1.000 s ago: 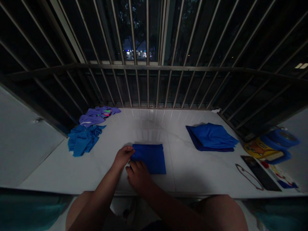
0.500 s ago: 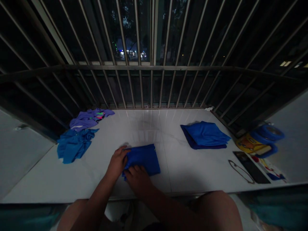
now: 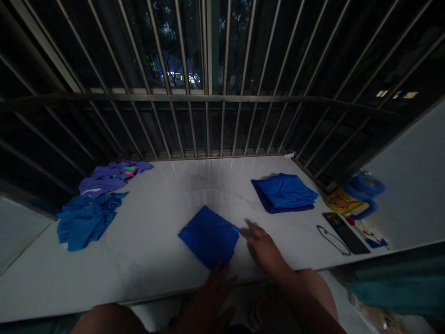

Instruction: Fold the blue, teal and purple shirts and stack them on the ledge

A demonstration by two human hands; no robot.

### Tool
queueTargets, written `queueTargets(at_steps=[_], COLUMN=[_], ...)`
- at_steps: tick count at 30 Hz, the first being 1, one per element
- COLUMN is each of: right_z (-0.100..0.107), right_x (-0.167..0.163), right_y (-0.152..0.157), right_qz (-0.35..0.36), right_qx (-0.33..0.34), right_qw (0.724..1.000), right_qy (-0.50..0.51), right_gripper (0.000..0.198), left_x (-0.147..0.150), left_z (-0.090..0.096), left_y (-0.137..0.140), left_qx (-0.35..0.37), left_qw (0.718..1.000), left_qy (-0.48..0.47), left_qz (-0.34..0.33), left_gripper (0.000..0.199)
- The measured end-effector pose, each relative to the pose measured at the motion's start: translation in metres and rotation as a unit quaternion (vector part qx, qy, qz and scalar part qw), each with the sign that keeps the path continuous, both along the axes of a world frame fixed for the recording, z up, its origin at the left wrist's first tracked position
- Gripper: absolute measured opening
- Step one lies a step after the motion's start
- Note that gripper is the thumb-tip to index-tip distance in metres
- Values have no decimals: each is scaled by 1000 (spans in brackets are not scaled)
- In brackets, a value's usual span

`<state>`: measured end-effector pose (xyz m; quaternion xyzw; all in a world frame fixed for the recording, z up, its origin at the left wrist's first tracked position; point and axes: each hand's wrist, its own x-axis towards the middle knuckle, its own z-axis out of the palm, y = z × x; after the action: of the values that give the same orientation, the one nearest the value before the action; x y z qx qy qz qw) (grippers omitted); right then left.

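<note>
One folded blue cloth lies diamond-wise on the white ledge, a corner toward the window bars, long axis hard to tell. My right hand meets its right corner, pinching or not I cannot tell; my left hand spreads loosely near me.

Left hand, right hand, right forearm bare; 2 rounded bare knees
</note>
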<state>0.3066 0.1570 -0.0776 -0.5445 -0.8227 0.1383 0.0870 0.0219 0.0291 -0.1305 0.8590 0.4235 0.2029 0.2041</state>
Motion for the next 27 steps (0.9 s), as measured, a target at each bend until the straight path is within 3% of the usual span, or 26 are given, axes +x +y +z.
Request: queueTargets(at_steps=[2, 4, 7, 9, 12, 15, 18, 20, 24, 27], right_z=[6, 8, 1, -5, -9, -6, -5, -8, 1, 33], right_x=[3, -3, -26, -46, -75, -93, -100, -98, -72, -34], right_y=[6, 6, 3, 2, 10, 25, 33, 30, 26, 44], right_qz=[-80, -150, -221, -243, -253, -238, -202, -163, -131, -148], right_qx=[10, -6, -45, -44, -20, -27, -27, -27, -56, -9], right_qw=[997, 989, 974, 968, 967, 971, 978, 978, 937, 927], right_qy=[6, -2, -29, -37, -28, -4, 46, 131, 319, 344], right_gripper=[51, 47, 59, 68, 71, 48, 28, 24, 31, 45], left_x=[36, 62, 79, 74, 39, -24, -90, -119, -127, -117], left_z=[34, 72, 116, 125, 104, 58, 15, -1, -10, -10], left_y=[16, 33, 53, 62, 76, 85, 82, 76, 72, 76], left_qx=[-102, -172, -187, -153, -79, -6, 72, 83, 84, 106], left_qw=[991, 972, 958, 965, 984, 993, 973, 952, 946, 947], left_qy=[-54, -115, -187, -198, -162, -88, -33, -45, -53, -17], left_qz=[-69, -110, -110, -80, -4, 81, 216, 290, 308, 302], left_gripper=[82, 64, 36, 24, 19, 23, 36, 46, 44, 40])
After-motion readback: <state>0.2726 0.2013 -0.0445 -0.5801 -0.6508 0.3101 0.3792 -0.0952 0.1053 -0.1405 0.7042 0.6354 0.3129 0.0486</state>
